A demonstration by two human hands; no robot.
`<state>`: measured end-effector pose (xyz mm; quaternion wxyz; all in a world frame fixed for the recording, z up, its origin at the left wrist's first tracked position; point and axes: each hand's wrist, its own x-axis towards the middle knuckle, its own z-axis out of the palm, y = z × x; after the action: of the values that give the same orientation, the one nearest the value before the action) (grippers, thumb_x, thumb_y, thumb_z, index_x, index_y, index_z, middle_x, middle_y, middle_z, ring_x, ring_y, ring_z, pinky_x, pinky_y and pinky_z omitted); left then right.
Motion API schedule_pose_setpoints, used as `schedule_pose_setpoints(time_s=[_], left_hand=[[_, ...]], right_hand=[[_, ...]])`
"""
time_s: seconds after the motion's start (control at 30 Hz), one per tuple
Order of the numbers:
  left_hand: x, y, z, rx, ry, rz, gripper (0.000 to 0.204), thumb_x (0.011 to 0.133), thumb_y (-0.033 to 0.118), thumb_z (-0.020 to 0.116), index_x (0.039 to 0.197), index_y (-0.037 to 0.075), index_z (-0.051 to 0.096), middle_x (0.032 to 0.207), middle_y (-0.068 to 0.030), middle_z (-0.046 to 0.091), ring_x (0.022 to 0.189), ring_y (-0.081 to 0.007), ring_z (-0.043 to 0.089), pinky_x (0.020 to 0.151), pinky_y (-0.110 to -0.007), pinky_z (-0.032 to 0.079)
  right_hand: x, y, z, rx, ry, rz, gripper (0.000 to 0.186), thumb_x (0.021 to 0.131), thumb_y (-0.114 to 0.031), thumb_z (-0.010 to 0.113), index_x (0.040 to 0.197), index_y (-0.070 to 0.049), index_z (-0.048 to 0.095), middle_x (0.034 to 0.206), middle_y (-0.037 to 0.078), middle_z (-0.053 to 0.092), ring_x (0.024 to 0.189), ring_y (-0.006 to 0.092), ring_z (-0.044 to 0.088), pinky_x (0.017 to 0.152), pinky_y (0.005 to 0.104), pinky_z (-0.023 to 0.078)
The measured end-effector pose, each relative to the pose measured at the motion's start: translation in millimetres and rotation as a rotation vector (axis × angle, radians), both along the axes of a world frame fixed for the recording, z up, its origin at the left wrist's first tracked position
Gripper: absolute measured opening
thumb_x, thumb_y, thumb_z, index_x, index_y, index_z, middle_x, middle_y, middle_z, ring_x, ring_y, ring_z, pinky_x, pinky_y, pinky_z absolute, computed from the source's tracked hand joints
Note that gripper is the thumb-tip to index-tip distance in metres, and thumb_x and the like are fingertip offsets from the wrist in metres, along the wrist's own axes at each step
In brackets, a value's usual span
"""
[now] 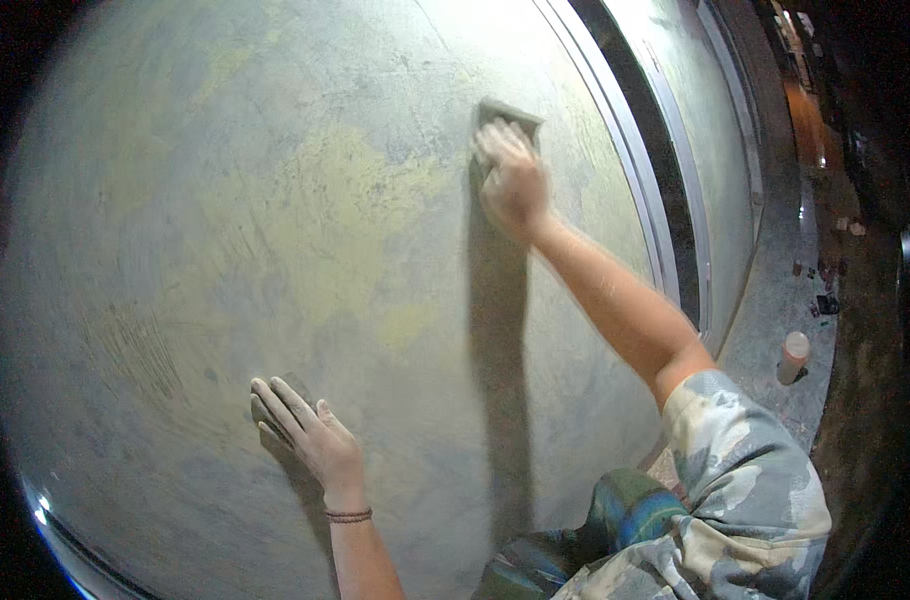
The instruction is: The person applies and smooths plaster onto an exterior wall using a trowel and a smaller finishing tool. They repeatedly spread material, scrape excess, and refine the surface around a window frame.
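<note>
My right hand (516, 178) is closed on a grey, square-edged sanding pad (515, 112), which it presses against a large mottled grey-green panel (375, 260). Dust whitens its fingers, and they are slightly blurred. Lower and to the left, my left hand (315, 435) lies against the same panel with its fingers stretched out. A small dark patch shows around those fingertips; I cannot tell whether it is a second pad or shadow. A thin dark bracelet (349, 517) circles the left wrist.
Metal frame strips (625, 150) edge the panel at right, with a dark gap and another panel (710, 130) beyond. On the ledge at right stands a pale bottle (793, 358) with a pinkish top. Small dark bits lie near it. My camouflage sleeve (745, 470) fills the lower right.
</note>
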<state>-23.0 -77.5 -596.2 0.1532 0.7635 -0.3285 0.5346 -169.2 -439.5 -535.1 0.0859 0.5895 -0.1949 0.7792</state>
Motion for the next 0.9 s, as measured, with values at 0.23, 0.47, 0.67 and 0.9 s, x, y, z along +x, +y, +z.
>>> schedule_pose_setpoints(time_s=[0.23, 0.47, 0.67, 0.9], left_hand=[[0, 1, 1, 0.006, 0.017, 0.012, 0.068, 0.104, 0.018, 0.044, 0.159, -0.006, 0.012, 0.168, -0.0216, 0.005, 0.156, -0.0352, 0.004, 0.125, -0.056, 0.009], [2, 2, 0, 0.011, 0.033, -0.005, 0.068, 0.103, 0.018, 0.045, 0.158, -0.006, 0.013, 0.168, -0.0223, 0.004, 0.156, -0.0361, 0.003, 0.125, -0.057, 0.008], [1, 3, 2, 0.009, 0.03, -0.01, 0.068, 0.103, 0.019, 0.045, 0.158, -0.006, 0.014, 0.168, -0.022, 0.004, 0.156, -0.0364, 0.003, 0.125, -0.057, 0.007], [4, 5, -1, -0.012, 0.033, -0.05, 0.067, 0.103, 0.019, 0.046, 0.158, -0.005, 0.016, 0.168, -0.021, 0.007, 0.156, -0.0365, 0.004, 0.125, -0.057, 0.009]], right_hand=[[16, 61, -36, -0.499, 0.488, 0.116, 0.027, 0.098, -0.021, 0.06, 0.12, -0.009, 0.07, 0.136, 0.011, 0.064, 0.136, 0.0281, 0.053, 0.119, 0.0492, 0.037], [32, 67, -10, -0.249, 0.235, 0.124, 0.029, 0.096, -0.015, 0.058, 0.12, -0.003, 0.07, 0.136, 0.018, 0.062, 0.134, 0.0349, 0.054, 0.115, 0.05, 0.041], [29, 94, -20, -0.672, 0.591, 0.113, 0.031, 0.088, -0.022, 0.065, 0.114, -0.006, 0.072, 0.141, 0.011, 0.059, 0.141, 0.0304, 0.046, 0.123, 0.0523, 0.028], [46, 88, 20, -0.405, 0.211, 0.113, 0.025, 0.095, -0.013, 0.062, 0.116, -0.002, 0.07, 0.129, 0.019, 0.066, 0.129, 0.0368, 0.058, 0.116, 0.0518, 0.039]])
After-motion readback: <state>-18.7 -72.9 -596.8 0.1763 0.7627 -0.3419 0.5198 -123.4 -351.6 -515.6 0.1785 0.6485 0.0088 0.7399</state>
